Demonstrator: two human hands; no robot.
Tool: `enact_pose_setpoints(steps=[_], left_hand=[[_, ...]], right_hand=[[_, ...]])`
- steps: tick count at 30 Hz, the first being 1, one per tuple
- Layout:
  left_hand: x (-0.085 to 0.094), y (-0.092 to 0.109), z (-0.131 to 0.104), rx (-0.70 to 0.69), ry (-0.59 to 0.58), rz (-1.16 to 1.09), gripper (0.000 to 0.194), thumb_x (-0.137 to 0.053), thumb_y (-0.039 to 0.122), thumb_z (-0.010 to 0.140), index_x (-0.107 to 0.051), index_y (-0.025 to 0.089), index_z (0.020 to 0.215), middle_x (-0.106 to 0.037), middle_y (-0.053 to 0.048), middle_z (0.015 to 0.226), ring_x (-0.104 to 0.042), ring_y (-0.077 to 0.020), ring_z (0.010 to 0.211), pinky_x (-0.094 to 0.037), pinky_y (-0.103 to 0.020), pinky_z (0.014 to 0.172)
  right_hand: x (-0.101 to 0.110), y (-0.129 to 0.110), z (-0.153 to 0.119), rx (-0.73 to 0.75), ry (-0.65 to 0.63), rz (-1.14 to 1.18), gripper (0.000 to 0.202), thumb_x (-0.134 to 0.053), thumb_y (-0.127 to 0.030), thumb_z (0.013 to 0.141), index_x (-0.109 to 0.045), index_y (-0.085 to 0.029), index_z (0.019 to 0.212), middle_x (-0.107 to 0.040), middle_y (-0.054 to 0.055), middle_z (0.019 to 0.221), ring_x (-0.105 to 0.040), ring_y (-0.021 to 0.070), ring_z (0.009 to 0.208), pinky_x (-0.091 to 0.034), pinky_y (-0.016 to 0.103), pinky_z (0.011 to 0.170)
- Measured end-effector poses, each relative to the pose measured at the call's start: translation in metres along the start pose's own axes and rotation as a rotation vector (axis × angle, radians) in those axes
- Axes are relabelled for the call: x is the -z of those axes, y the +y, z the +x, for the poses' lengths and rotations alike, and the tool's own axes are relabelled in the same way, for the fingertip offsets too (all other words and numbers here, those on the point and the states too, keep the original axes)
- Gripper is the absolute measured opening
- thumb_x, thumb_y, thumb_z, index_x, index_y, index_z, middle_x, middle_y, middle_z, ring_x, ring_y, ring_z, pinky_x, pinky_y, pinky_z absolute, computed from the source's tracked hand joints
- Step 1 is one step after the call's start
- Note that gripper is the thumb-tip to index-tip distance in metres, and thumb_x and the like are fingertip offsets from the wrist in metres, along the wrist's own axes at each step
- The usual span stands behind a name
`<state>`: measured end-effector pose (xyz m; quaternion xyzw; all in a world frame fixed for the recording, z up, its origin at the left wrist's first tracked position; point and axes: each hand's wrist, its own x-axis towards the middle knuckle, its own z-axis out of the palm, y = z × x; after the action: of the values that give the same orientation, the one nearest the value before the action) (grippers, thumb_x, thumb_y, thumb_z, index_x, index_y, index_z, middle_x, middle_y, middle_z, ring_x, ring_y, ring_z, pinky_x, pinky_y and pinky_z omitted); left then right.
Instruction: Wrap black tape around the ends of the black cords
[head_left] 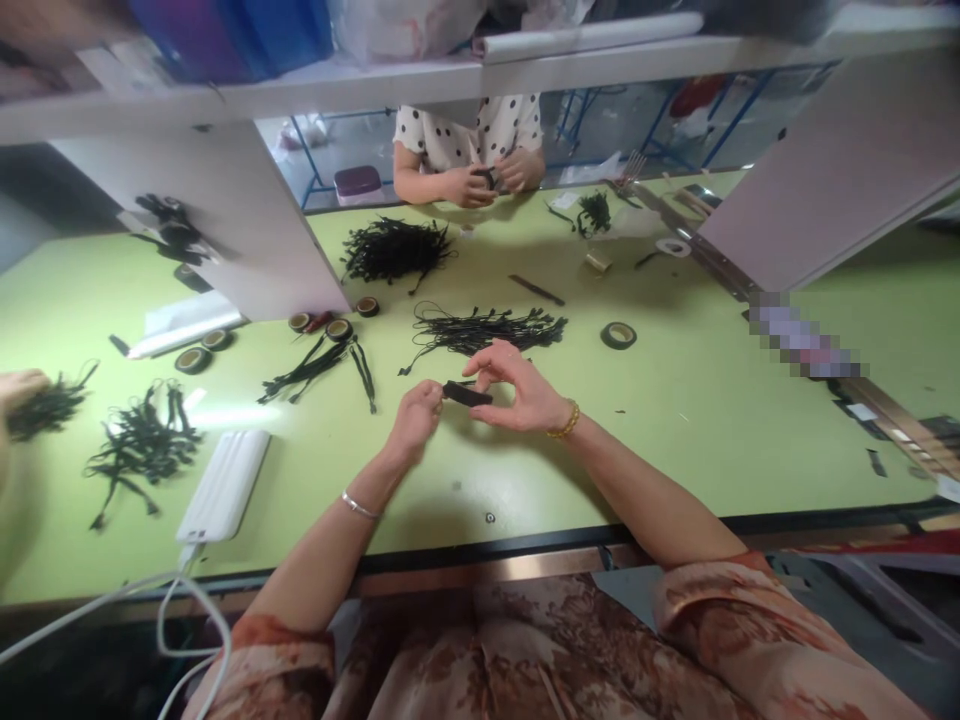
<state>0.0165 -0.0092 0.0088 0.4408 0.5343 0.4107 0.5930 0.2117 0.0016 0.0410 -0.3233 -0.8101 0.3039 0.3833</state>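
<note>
My left hand [418, 415] is closed in a pinch at the left end of a roll of black tape [466, 394], seen nearly edge-on. What sits between its fingertips is too small to make out. My right hand [519, 390] curves round the roll from the right, thumb below and fingers above. Just beyond both hands lies a spread bundle of thin black cables [487, 328]. To the left of my left hand rest a few black cable pieces [311, 368].
A white power bank [225, 485] with a cable lies front left, near another cable pile [146, 435]. Tape rolls [619, 335] and a large cable heap [394, 248] lie farther back. Across the table, a person's hands [487, 182] hold something black. A shelf and upright panels [217, 220] bound the space.
</note>
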Motion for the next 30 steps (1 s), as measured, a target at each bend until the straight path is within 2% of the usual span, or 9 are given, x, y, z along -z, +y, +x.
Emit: enact_pose_setpoints(steps=[3, 7, 10, 12, 14, 18, 21, 26, 30], left_hand=[[0.004, 0.004, 0.002, 0.054, -0.025, -0.191, 0.035, -0.063, 0.045, 0.08, -0.04, 0.021, 0.07, -0.023, 0.011, 0.051, -0.016, -0.0044, 0.041, -0.011, -0.02, 0.042], [0.01, 0.005, 0.005, -0.073, -0.007, -0.129, 0.038, -0.069, 0.047, 0.076, -0.042, 0.021, 0.072, -0.026, 0.011, 0.051, -0.018, -0.0044, 0.042, -0.013, -0.02, 0.042], [0.013, 0.0, 0.006, -0.303, 0.066, 0.156, 0.035, -0.059, 0.047, 0.084, -0.045, 0.019, 0.068, -0.036, 0.007, 0.054, -0.03, -0.007, 0.049, -0.024, -0.021, 0.047], [0.012, -0.004, 0.005, -0.462, 0.079, 0.425, 0.032, -0.052, 0.042, 0.089, -0.049, 0.018, 0.067, -0.043, 0.004, 0.058, -0.038, -0.0089, 0.055, -0.03, -0.022, 0.054], [0.011, -0.008, 0.002, -0.597, 0.053, 0.696, 0.031, -0.048, 0.037, 0.092, -0.053, 0.018, 0.069, -0.048, 0.002, 0.059, -0.042, -0.0103, 0.058, -0.031, -0.024, 0.057], [0.009, -0.014, -0.003, -0.938, 0.025, 1.105, 0.032, -0.046, 0.032, 0.096, -0.057, 0.018, 0.069, -0.055, -0.001, 0.06, -0.044, -0.0117, 0.058, -0.024, -0.027, 0.054], [0.011, -0.013, -0.003, -1.165, 0.086, 1.244, 0.033, -0.047, 0.029, 0.096, -0.057, 0.018, 0.067, -0.053, -0.001, 0.056, -0.04, -0.0117, 0.054, -0.02, -0.029, 0.052], [0.011, -0.011, -0.003, -1.275, 0.06, 1.317, 0.031, -0.048, 0.027, 0.095, -0.056, 0.018, 0.067, -0.053, -0.001, 0.057, -0.04, -0.0121, 0.053, -0.017, -0.03, 0.052], [0.006, -0.015, -0.007, -1.139, -0.056, 1.328, 0.031, -0.045, 0.029, 0.095, -0.058, 0.018, 0.07, -0.055, -0.002, 0.057, -0.043, -0.0125, 0.052, -0.016, -0.031, 0.053]], right_hand=[[-0.007, 0.004, -0.002, 0.053, -0.022, -0.103, 0.034, -0.07, -0.032, 0.073, -0.057, -0.025, 0.104, -0.069, 0.001, 0.078, -0.053, 0.0321, 0.125, -0.003, 0.063, 0.115], [-0.011, 0.013, -0.002, 0.059, -0.039, -0.154, 0.029, -0.071, -0.032, 0.073, -0.062, -0.024, 0.1, -0.072, 0.002, 0.086, -0.045, 0.0335, 0.135, 0.005, 0.065, 0.114], [-0.007, 0.019, 0.0, 0.009, 0.195, -0.076, 0.027, -0.071, -0.039, 0.076, -0.061, -0.023, 0.094, -0.071, 0.005, 0.088, -0.056, 0.0314, 0.122, -0.022, 0.061, 0.112], [-0.001, 0.02, 0.002, -0.063, 0.451, 0.009, 0.025, -0.067, -0.045, 0.081, -0.06, -0.022, 0.089, -0.069, 0.006, 0.086, -0.063, 0.0253, 0.099, -0.044, 0.048, 0.096], [0.006, 0.021, 0.005, -0.162, 0.551, 0.098, 0.031, -0.062, -0.051, 0.085, -0.059, -0.021, 0.084, -0.068, 0.006, 0.085, -0.063, 0.0192, 0.08, -0.05, 0.036, 0.078], [0.014, 0.023, 0.007, -0.494, 0.09, 0.301, 0.046, -0.059, -0.063, 0.084, -0.061, -0.017, 0.081, -0.066, 0.002, 0.064, -0.058, 0.0137, 0.059, -0.044, 0.028, 0.061], [0.015, 0.026, 0.006, -0.609, -0.238, 0.433, 0.047, -0.062, -0.061, 0.083, -0.064, -0.015, 0.091, -0.067, 0.002, 0.063, -0.062, 0.0138, 0.06, -0.044, 0.026, 0.059], [0.011, 0.029, 0.005, -0.61, -0.394, 0.633, 0.052, -0.075, -0.046, 0.078, -0.061, -0.018, 0.119, -0.074, 0.005, 0.091, -0.069, 0.0158, 0.08, -0.051, 0.026, 0.068], [-0.004, 0.032, 0.004, -0.707, -0.227, 0.826, 0.045, -0.084, -0.034, 0.067, -0.064, -0.017, 0.105, -0.075, 0.003, 0.084, -0.07, 0.0149, 0.076, -0.055, 0.03, 0.076]])
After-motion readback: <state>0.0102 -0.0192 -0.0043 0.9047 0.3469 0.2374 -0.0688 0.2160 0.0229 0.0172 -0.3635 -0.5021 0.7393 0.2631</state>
